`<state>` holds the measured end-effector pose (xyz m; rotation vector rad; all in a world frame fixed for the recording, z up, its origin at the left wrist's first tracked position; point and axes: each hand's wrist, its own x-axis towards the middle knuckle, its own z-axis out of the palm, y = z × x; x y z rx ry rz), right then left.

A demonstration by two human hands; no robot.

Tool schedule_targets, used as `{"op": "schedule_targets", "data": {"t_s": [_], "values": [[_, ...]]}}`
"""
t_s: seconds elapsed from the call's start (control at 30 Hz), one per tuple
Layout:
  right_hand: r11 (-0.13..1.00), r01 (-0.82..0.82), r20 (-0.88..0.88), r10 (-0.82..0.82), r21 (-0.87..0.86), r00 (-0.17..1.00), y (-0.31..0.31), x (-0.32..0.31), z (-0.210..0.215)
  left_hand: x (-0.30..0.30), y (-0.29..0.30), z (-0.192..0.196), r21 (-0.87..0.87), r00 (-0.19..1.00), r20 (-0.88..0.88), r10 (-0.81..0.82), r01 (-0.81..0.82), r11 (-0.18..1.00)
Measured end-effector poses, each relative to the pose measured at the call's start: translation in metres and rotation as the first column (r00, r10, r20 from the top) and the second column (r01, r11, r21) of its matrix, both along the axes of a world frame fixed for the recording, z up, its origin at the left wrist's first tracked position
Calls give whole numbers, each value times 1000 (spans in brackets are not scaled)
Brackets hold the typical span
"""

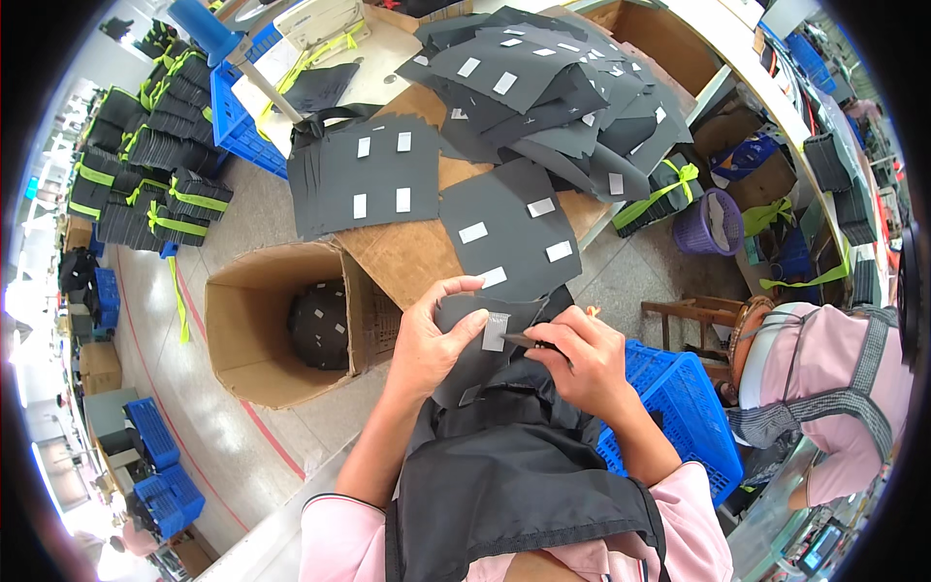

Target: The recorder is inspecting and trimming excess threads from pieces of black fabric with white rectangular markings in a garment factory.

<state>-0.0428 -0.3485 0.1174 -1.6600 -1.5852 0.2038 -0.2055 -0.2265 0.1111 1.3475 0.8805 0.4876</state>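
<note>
My left hand (433, 337) grips a dark grey fabric piece (475, 349) from its left side, thumb on top. A small white rectangular sticker (496, 331) sits on that piece. My right hand (582, 357) pinches a thin dark tool (519, 339) whose tip touches the sticker's lower edge. Both hands work above my lap, which is covered by a black apron (514, 475). Just beyond the hands lies another grey piece (509, 233) with several white stickers.
A cardboard-topped table (407, 254) holds stacks of stickered grey pieces (553, 87). An open cardboard box (281, 335) with dark pieces inside stands at my left. A blue crate (679, 398) is at my right. A person in a pink top (834, 388) sits at the right.
</note>
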Motion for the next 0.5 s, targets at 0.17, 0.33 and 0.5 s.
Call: {"op": "schedule_targets", "data": {"t_s": [0.17,0.33,0.5], "values": [[991,121,-146,-128,-55,981,-3,-2,-2,5,-4,8,49,998,-9,60,-60,997],[987,147,-167,-156,-61,974,-1,-8,-8,4,-5,7,91,995,-91,33,-25,996],[989,143,-200,-148,-42,969,0,-10,-11,5,-6,8,42,999,-19,50,-49,998]]}}
